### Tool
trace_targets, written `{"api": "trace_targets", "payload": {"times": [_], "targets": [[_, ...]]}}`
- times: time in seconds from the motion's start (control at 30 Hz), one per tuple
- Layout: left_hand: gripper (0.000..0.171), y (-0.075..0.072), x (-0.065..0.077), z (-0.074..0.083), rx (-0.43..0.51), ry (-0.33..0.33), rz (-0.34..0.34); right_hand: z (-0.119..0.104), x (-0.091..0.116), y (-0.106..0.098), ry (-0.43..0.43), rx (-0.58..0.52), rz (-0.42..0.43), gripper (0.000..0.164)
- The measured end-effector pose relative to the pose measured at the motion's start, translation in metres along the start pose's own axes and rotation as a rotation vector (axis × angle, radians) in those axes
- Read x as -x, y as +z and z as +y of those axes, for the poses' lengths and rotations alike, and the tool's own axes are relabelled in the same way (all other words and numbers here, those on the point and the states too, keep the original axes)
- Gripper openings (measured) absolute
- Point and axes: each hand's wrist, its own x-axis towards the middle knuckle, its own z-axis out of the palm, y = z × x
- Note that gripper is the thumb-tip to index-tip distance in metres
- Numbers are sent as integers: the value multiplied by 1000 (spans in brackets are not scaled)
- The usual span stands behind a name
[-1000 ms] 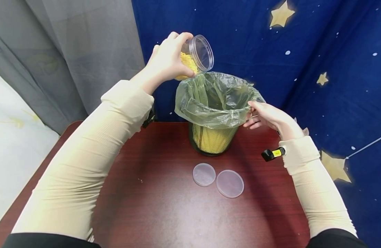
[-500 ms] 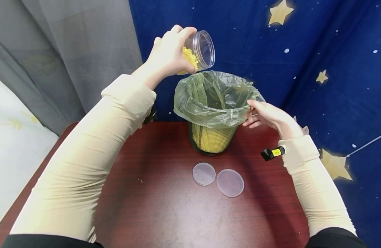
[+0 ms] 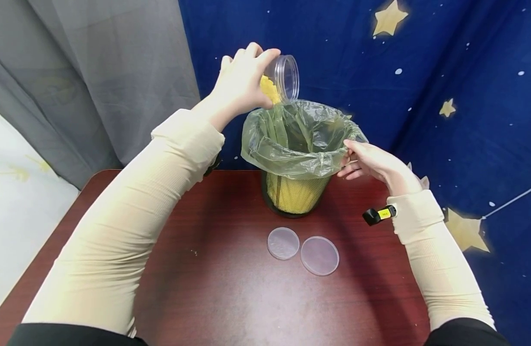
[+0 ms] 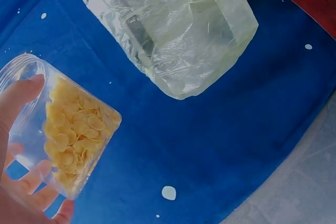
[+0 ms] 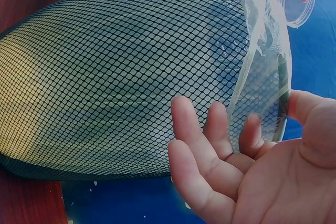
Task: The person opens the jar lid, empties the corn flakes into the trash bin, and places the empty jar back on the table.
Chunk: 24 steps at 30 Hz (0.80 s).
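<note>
My left hand [image 3: 239, 81] grips a clear plastic jar [image 3: 288, 79] round its side. The jar lies tipped over, its open mouth facing right, just above the left rim of the bin. Yellow flakes [image 4: 76, 135] fill a good part of it, as the left wrist view shows. A black mesh waste bin [image 3: 293, 194] stands on the table, lined with a translucent pale green bag [image 3: 291, 161] folded over its rim. My right hand [image 3: 371, 156] pinches the lined rim on the right, thumb on top; its other fingers spread below, beside the mesh.
Two round clear lids [image 3: 283, 243] lie side by side on the dark red table [image 3: 205, 293] in front of the bin. A few tiny crumbs are at the left. Behind the table hang a blue star-patterned curtain [image 3: 347, 53] and a grey curtain [image 3: 131, 72].
My left hand and the jar rise slightly, then come down and shift right towards the bin's opening. The jar turns closer to lying flat. My right hand stays on the rim.
</note>
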Motion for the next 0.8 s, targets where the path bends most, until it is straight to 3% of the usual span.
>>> {"api": "trace_targets", "payload": {"times": [0.47,0.8], "targets": [[97,4,-4,1,-34,50,32,0,-2,0,-3,-16,-6,35],[84,5,-5,3,-45,80,38,3,-2,0,1,-14,3,36]]}}
